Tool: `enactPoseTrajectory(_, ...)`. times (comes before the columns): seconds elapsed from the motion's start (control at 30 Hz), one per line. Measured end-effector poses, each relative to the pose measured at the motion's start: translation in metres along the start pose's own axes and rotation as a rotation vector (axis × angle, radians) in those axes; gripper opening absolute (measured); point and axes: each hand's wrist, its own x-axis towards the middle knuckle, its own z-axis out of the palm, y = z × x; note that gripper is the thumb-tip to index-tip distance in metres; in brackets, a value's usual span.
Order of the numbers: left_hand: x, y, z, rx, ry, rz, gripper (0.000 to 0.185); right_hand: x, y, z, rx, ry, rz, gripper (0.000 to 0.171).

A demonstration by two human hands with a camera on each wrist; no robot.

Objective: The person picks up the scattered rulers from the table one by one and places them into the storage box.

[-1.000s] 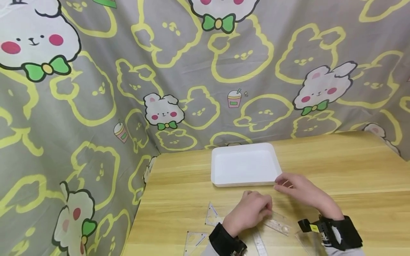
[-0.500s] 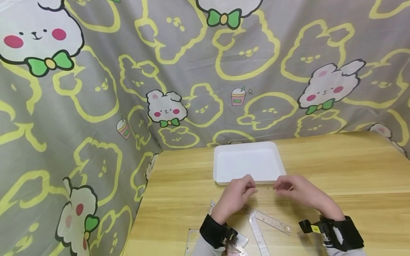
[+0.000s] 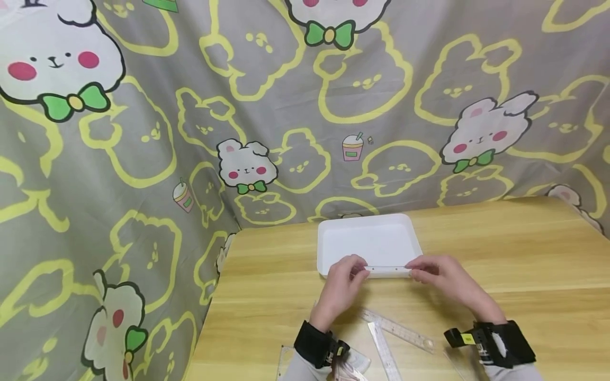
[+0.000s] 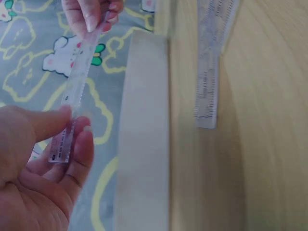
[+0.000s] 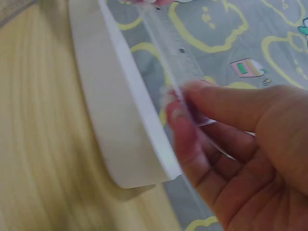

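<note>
By white tray (image 3: 369, 242), ruler (image 3: 385, 269) running left-right, left hand (image 3: 341, 283), right hand (image 3: 442, 276) pinching ends

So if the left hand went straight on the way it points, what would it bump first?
Probably the white tray, though the left hand might pass above it; depth is unclear.

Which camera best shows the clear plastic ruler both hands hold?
The left wrist view: the clear plastic ruler appears nearly full length, with markings. The right wrist view crops its far end; the head view shows a thin strip.
</note>
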Motion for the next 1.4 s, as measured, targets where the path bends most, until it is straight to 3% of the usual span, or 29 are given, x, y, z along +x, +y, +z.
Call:
enactPoseTrajectory(0.2,0.002,-0.008,0.010,-0.027,0.087,0.006,0.013,0.000,0.012,0.008,-0.050,0.175,-0.026,0.017)
enactPoseTrajectory(0.4,0.012,-0.015,0.015,0.030,0.097,0.012,0.010,0.001,0.021,0.017,-0.187,0.320,-0.094,0.014)
enactPoseTrajectory(0.73,0.016,-0.024,0.016,0.142,0.068,-0.017,0.007,0.012,0.035,0.038,-0.340,0.455,-0.184,0.015)
enactPoseTrajectory(1.0,0.013,-0.031,0.023,0.197,0.064,-0.019,0.015,0.015,0.035,0.037,-0.402,0.431,-0.161,0.016)
enactPoseTrajectory(1.2,0.017,-0.025,0.025,0.245,0.037,-0.070,0.016,0.015,0.036,0.034,-0.439,0.365,-0.099,0.005)
enactPoseTrajectory(1.4,0.019,-0.018,0.030,0.352,-0.044,-0.129,0.023,0.015,0.038,0.035,-0.454,0.310,-0.042,0.008)
